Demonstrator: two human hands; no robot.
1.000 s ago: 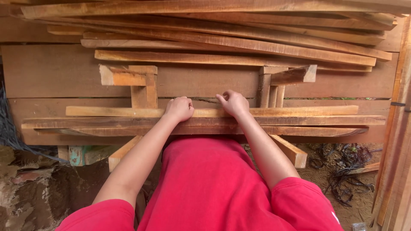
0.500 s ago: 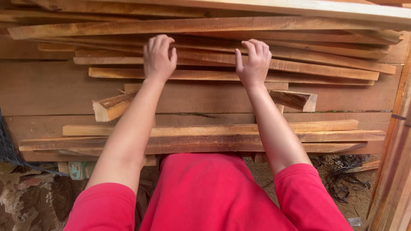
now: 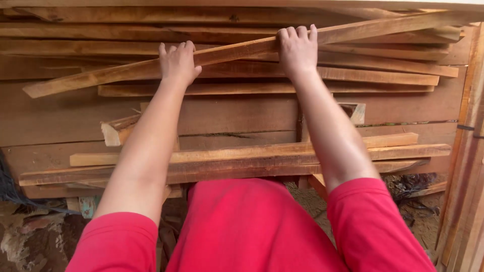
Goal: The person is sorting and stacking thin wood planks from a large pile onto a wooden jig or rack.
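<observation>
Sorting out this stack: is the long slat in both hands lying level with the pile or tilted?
Tilted. The long slat slopes up to the right across the level stacked slats, gripped by left hand and right hand.

Left hand point(image 3: 177, 63) and right hand point(image 3: 297, 49) moved from the near slats, lower centre of frame, up to the pile at top. Now closed on one long slat point(image 3: 237, 50), pulled askew, right end raised toward upper right.
</observation>
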